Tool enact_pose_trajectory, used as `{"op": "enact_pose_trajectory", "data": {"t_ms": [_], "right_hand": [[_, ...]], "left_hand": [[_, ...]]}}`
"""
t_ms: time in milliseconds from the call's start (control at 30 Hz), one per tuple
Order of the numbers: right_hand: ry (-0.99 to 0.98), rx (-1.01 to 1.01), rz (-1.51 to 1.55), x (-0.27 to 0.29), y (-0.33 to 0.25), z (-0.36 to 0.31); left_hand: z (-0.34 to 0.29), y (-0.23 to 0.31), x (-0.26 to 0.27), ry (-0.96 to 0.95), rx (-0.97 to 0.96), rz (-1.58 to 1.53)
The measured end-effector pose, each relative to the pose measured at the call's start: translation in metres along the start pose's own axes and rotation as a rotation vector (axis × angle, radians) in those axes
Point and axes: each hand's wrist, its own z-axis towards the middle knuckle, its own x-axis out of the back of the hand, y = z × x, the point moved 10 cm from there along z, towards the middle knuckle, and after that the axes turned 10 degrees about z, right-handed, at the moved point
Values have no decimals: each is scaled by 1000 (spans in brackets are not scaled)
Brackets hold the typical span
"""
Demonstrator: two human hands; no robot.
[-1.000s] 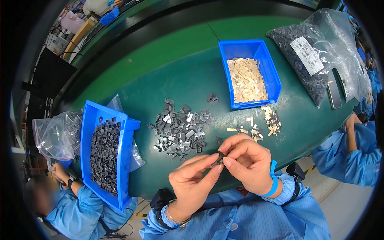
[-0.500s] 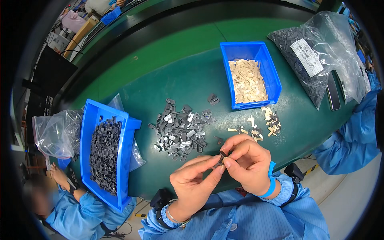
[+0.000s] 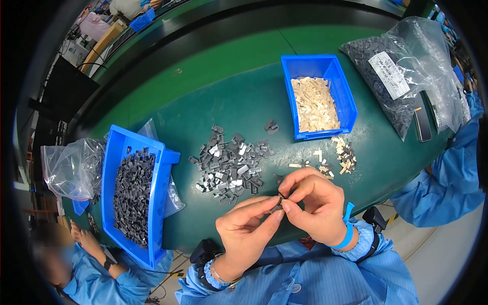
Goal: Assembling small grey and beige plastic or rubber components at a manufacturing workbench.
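Note:
My left hand (image 3: 248, 223) pinches a small dark plastic part (image 3: 276, 206) between thumb and fingertips, just in front of my body. Against the same part, my right hand (image 3: 317, 207) has its thumb and forefinger closed on a thin black piece (image 3: 282, 195); the fingertips hide most of it. Just beyond my hands lies a loose pile of small grey and black clips (image 3: 231, 165). Scattered beige and black bits (image 3: 346, 156) lie on the table to the right, short of a blue bin (image 3: 346, 96) holding many small beige pieces (image 3: 315, 104).
At left, a long blue bin (image 3: 158, 203) holds black clips, with clear plastic bags (image 3: 71, 170) beside it. A big bag of dark parts (image 3: 381, 76) and a phone (image 3: 423, 125) lie at far right. Co-workers' blue sleeves (image 3: 442, 178) flank the green table (image 3: 203, 112).
My hands stay together, with only a slight shift of the fingertips on the small part. The left co-worker's hand and arm have moved; the right co-worker's sleeve has shifted a little.

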Motion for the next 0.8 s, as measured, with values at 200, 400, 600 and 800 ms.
{"op": "enact_pose_trajectory", "data": {"t_ms": [200,400,600,800], "right_hand": [[-27,-6,-124,1,3,7],[-190,-222,-45,-5,8,8],[-130,-499,345,-4,28,-2],[-153,-665,458,-10,40,-14]], "left_hand": [[1,-3,3,16,-6,-96],[1,1,3,-21,-40,-138],[3,-6,-7,-85,30,-213],[3,4,-9,-169,32,-140]]}}
